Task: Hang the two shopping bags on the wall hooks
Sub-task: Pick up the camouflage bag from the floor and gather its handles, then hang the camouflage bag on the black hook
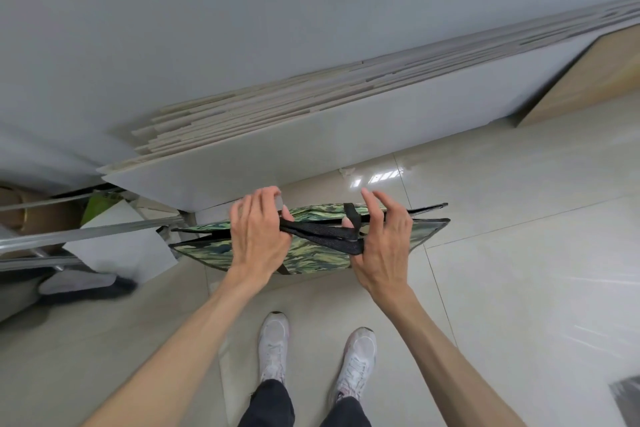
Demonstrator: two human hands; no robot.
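Note:
A green camouflage shopping bag (311, 253) with black edging hangs in front of me above the floor, its mouth facing up. Its black webbing handles (322, 235) stretch between my hands. My left hand (258, 232) grips the handles at their left end. My right hand (379, 236) pinches them at the right end, with its fingers partly spread. No wall hooks and no second bag are in view.
A stack of large pale boards (311, 135) leans against the grey wall (242, 10) just behind the bag. Metal rails (86, 232), cardboard and white sheets clutter the left. My white shoes (273, 347) stand on the glossy tiled floor (519, 253).

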